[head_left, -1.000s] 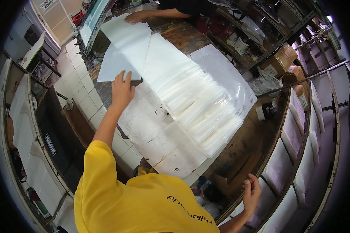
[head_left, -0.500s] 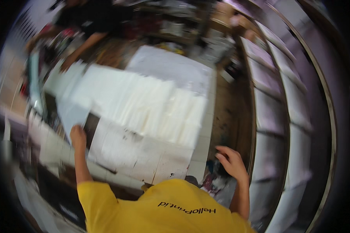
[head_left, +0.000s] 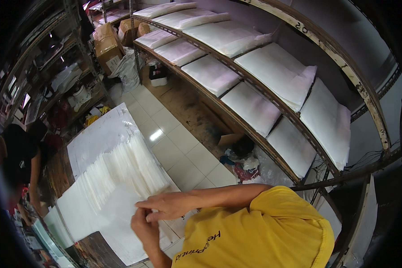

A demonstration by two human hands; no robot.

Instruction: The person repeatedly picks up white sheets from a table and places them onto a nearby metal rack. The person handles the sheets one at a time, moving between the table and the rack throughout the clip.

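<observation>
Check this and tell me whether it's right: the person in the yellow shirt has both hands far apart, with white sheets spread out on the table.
Not quite: the hands aren't far apart. The head view shows the left hand and right hand close together. The yellow shirt and the white sheets spread out on the table are right.

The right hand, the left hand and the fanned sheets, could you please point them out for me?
Right hand [head_left: 169,204], head view: back of the hand.
Left hand [head_left: 146,227], head view: middle of the hand.
Fanned sheets [head_left: 124,170], head view: middle of the fan.
</observation>
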